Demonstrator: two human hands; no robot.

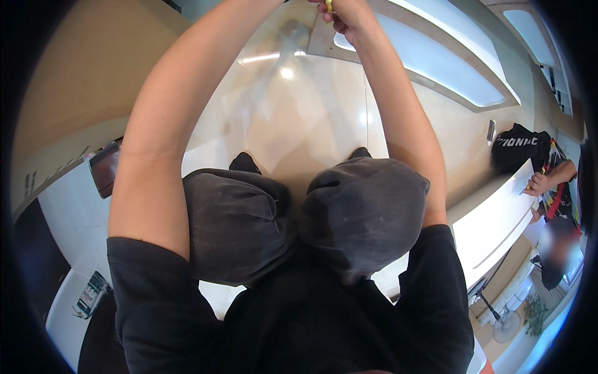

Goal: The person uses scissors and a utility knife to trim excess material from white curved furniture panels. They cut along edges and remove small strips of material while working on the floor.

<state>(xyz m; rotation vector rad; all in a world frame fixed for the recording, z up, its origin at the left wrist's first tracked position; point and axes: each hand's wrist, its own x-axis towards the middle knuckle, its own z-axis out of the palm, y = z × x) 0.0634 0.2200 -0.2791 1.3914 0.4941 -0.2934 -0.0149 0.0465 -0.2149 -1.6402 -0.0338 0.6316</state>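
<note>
At the top edge, my right hand (346,17) has its fingers closed round a slim yellow object (329,6), whose upper part is cut off by the picture's edge. The kind of object cannot be made out. My left forearm (212,47) reaches up to the same edge, and the hand itself lies beyond the picture. Beside my right hand and forearm is a long wooden-framed panel (405,80) with a pale, glossy inset. Glossy light floor tiles (280,106) show between my arms.
My bent knees in dark trousers (367,212) fill the middle. At the right, another person's hand (541,184) holds a small yellow thing at a white board (492,230). A fan (506,325) stands behind. A dark reddish box (106,168) sits at the left.
</note>
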